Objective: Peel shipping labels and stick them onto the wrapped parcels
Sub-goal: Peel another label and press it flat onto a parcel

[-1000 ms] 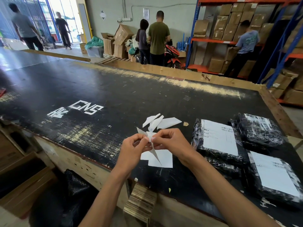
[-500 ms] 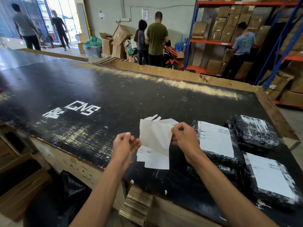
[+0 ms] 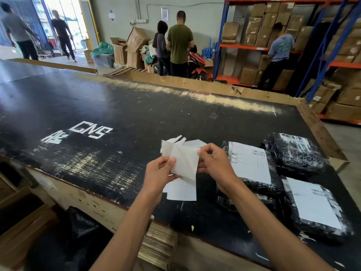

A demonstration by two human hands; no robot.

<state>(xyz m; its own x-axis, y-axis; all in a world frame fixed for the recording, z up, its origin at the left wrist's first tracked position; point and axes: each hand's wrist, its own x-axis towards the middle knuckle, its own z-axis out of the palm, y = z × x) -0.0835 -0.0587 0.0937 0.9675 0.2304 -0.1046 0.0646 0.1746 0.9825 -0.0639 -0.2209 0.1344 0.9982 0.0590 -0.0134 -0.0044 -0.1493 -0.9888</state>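
Just below centre of the frame, my left hand point(image 3: 159, 176) and right hand point(image 3: 214, 165) each pinch an edge of the label sheet point(image 3: 184, 163) above the table point(image 3: 136, 118); I judge a slow, flat peel avoids curling before reaching the parcels point(image 3: 297, 151) at lower right.

Print on parcel labels point(image 3: 250, 161) too small to read. Held label sheet point(image 3: 183, 163) hides part of white sheets point(image 3: 182, 192) on table. Lower right parcel point(image 3: 316, 208) partly behind right forearm. Left hand point(image 3: 158, 177) fingertips hidden behind sheet. Both arms cut off at bottom edge.
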